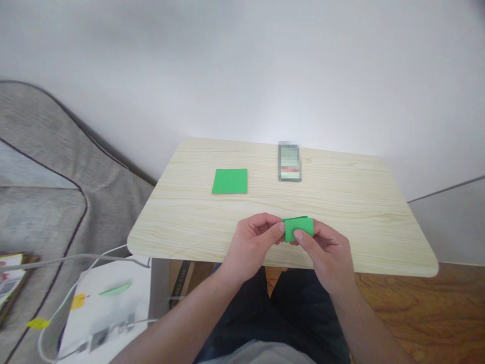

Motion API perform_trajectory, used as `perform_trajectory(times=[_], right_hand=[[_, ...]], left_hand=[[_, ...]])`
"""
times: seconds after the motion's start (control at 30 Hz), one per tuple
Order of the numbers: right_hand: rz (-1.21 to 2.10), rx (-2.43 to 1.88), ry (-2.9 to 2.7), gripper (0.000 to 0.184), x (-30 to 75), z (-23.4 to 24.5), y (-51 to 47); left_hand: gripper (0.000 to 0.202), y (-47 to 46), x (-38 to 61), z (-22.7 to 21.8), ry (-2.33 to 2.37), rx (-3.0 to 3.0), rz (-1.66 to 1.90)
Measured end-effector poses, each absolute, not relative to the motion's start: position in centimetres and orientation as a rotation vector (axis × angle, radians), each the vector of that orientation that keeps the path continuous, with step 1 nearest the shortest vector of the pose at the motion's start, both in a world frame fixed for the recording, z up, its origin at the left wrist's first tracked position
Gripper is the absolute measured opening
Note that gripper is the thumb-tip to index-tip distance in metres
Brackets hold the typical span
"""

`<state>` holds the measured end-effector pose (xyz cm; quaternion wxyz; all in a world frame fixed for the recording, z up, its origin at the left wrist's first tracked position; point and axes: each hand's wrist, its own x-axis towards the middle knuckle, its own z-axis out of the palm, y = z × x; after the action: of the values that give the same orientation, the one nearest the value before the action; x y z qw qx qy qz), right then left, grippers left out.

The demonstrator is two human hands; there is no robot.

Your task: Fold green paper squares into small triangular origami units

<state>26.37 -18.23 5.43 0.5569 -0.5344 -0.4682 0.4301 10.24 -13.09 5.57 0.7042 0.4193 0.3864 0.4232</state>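
Observation:
Both of my hands hold a small folded piece of green paper (299, 227) just above the near edge of a light wooden table (341, 202). My left hand (253, 242) pinches the paper's left edge with thumb and fingers. The thumb and fingers of my right hand (326, 250) grip its right side and bottom. A flat square green sheet (230, 181) lies on the table farther back and to the left, apart from both hands.
A phone (290, 163) lies on the table's far side. A grey sofa (45, 192) stands at the left. White cables (76, 283) and a white bag (109, 308) lie below it. Brown wooden floor (424, 313) shows at the right.

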Motion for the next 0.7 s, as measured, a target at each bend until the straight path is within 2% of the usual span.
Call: perform_trajectory(times=[0.43,0.63,0.7], right_hand=[[0.996,-1.291,-1.062,0.014,26.1,6.5,-18.4],[1.026,-1.251,-1.014,0.018,25.8,6.9,-18.6],[1.049,-1.22,-0.941,0.026,25.8,6.7,-18.6]], left_hand=[[0.02,-13.7,10.0,6.3,0.85,0.985,0.964],[0.022,-14.1,10.1,6.4,0.915,0.991,1.012],[0.021,-14.1,10.1,6.6,0.909,1.009,1.013]])
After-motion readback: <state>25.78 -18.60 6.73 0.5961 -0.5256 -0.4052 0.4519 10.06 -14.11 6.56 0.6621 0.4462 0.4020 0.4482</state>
